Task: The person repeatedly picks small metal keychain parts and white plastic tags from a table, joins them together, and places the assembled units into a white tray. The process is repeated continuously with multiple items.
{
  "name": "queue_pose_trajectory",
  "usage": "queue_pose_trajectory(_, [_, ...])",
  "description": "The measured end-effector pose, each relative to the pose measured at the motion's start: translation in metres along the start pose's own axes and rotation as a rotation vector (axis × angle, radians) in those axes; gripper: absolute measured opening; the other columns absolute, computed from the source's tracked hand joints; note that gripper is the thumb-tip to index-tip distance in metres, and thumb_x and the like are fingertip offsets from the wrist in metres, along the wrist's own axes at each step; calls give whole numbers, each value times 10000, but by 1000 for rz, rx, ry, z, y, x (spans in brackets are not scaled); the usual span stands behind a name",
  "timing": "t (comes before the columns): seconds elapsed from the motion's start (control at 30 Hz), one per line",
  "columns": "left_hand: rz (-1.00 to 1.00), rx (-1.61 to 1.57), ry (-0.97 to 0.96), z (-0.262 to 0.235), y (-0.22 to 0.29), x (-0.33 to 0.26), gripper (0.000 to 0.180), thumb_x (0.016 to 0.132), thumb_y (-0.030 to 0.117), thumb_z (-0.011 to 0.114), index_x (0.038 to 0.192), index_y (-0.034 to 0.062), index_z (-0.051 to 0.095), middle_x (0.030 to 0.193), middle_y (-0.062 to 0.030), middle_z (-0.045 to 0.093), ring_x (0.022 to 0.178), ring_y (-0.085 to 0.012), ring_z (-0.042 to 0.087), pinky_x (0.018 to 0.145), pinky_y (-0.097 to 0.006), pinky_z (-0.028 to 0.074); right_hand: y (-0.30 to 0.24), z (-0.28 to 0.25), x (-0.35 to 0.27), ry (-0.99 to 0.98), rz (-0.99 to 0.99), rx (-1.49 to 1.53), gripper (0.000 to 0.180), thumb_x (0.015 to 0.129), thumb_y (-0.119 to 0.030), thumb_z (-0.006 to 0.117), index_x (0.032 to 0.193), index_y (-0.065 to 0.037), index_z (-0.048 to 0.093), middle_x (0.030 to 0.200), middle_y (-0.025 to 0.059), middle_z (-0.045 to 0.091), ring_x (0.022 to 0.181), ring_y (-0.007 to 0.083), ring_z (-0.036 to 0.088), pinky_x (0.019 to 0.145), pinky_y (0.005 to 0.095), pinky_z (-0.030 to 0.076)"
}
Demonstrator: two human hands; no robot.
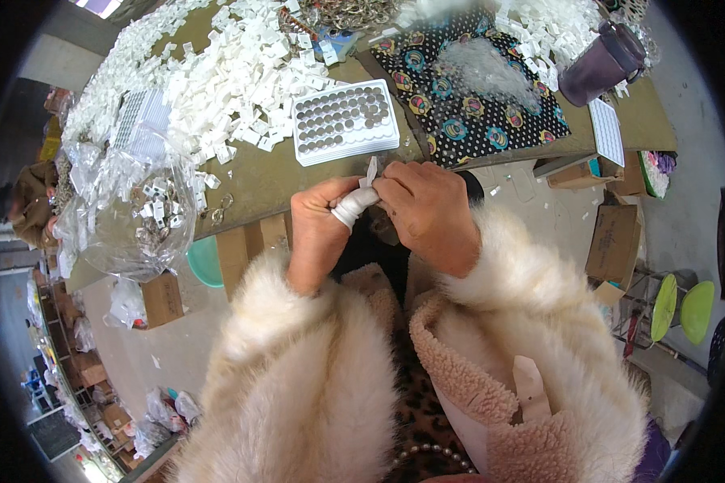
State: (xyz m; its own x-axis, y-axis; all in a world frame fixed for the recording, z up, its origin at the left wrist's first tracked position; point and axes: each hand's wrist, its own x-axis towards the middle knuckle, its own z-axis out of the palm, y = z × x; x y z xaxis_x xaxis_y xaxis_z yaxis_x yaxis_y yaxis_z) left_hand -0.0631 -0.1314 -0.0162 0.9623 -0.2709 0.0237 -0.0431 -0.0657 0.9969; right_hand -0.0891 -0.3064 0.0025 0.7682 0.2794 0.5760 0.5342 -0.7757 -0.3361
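Both hands meet just in front of the table edge. My left hand (pixel 322 229), with a white wrap around one finger, is closed in a pinch on a small white plastic piece (pixel 370 171). The fingers of my right hand (pixel 428 211) are curled closed against the same piece from the right, hiding part of it. Just beyond the hands, a white tray (pixel 348 153) holds rows of round silver discs that look like button cells, with some places at its right without discs. A large heap of small white plastic pieces (pixel 234 76) spreads over the table behind and left.
A dark patterned cloth (pixel 479 133) with a clear plastic bag (pixel 487 68) lies right of the tray. A purple bottle (pixel 602 64) stands at the back right. Left, a clear bag (pixel 149 229) hangs over the edge. Cardboard boxes (pixel 612 245) and green stools (pixel 697 312) stand right.
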Motion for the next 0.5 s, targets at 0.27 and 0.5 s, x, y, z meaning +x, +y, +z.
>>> queue_pose_trajectory(0.27, [63,110,134,14,-9,-3,173,893,126,780,992,-14,760,767,46,656,680,-41,509,611,-230,438,-2,-1,-1,19,5,-92,139,755,-138,671,850,-88,582,837,63,576,787,259,628,654,385,494])
queue_pose_trajectory(0.5, [-120,-283,70,-19,11,6,214,994,124,627,1131,-12,719,733,43,590,578,-2,452,507,-176,327,90,-44,13,83,65,-13,181,774,-18,776,923,-57,682,977,85,685,749,344,693,613,418,563])
